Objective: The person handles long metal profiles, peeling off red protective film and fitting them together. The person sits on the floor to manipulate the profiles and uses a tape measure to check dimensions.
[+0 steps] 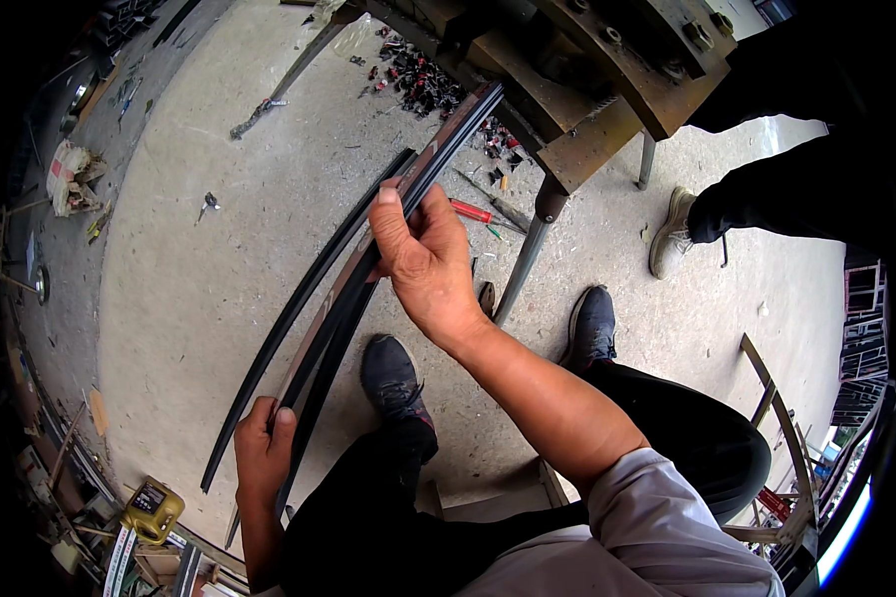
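A few long, narrow profile strips (351,261), black with a brownish face, slant from the lower left up to the right. My right hand (423,254) grips them around the middle, thumb on top and fingers wrapped underneath. Lower down, my left hand (263,448) is closed around the same strips, its thumb pressed on their side. The upper ends reach a heavy, worn metal machine (592,149) with bolted plates; whether they touch it I cannot tell. One black strip (284,333) lies slightly apart on the left of the bundle.
Small black and red scraps (423,80) are heaped on the concrete floor under the machine. A red-handled screwdriver (471,211) lies beside its leg (528,261). Another person's shoe (673,236) stands at the right. A yellow tape measure (153,509) is at the lower left.
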Motion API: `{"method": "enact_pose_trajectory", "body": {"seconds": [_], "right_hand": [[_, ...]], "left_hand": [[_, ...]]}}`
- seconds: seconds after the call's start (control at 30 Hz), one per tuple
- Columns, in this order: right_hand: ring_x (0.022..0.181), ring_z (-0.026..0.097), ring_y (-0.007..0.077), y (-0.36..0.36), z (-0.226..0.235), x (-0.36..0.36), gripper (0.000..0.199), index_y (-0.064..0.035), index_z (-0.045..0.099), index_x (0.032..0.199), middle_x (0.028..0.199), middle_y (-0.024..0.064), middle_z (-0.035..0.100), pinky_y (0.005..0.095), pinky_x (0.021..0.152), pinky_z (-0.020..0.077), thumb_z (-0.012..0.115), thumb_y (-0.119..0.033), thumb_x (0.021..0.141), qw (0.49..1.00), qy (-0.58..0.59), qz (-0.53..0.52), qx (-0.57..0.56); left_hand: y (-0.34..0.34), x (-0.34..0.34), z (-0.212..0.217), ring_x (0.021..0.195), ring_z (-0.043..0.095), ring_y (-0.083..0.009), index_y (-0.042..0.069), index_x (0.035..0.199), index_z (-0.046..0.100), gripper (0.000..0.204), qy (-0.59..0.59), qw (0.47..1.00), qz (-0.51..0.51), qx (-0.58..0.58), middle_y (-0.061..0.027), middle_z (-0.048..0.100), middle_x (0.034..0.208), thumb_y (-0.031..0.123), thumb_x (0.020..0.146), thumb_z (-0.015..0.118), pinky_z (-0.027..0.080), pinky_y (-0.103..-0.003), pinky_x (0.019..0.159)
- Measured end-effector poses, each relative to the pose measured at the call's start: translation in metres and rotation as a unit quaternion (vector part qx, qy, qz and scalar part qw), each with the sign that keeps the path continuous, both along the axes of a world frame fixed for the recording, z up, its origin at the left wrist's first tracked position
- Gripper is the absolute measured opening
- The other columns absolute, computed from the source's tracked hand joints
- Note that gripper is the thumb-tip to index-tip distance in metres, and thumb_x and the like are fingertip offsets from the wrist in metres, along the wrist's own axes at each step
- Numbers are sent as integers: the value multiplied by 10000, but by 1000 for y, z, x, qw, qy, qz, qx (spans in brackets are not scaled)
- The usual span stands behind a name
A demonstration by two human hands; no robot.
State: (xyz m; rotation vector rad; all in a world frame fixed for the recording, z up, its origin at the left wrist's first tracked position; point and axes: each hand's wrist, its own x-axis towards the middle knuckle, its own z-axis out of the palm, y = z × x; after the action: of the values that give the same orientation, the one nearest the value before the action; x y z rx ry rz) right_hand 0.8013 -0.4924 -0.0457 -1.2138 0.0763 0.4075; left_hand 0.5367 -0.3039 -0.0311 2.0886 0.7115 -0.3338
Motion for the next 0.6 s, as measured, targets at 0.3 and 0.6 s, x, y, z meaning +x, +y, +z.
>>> {"method": "enact_pose_trajectory", "body": {"seconds": [0.3,0.6], "right_hand": [[608,494,35,-3,11,2,322,-74,563,1150,756,-59,516,254,514,520,629,-389,1134,999,23,23,9],[756,628,69,-15,5,-1,311,-76,593,1256,964,-10,636,251,670,599,601,-369,1152,999,22,27,29]], "left_hand": [[-4,-2,32,624,452,-112,0,943,614,485,7,1000,3,22,-44,509,670,458,1103,639,378,-335,564],[0,-9,43,654,402,-84,21,920,611,408,-11,999,23,-38,19,462,703,375,1029,782,348,-305,572]]}}
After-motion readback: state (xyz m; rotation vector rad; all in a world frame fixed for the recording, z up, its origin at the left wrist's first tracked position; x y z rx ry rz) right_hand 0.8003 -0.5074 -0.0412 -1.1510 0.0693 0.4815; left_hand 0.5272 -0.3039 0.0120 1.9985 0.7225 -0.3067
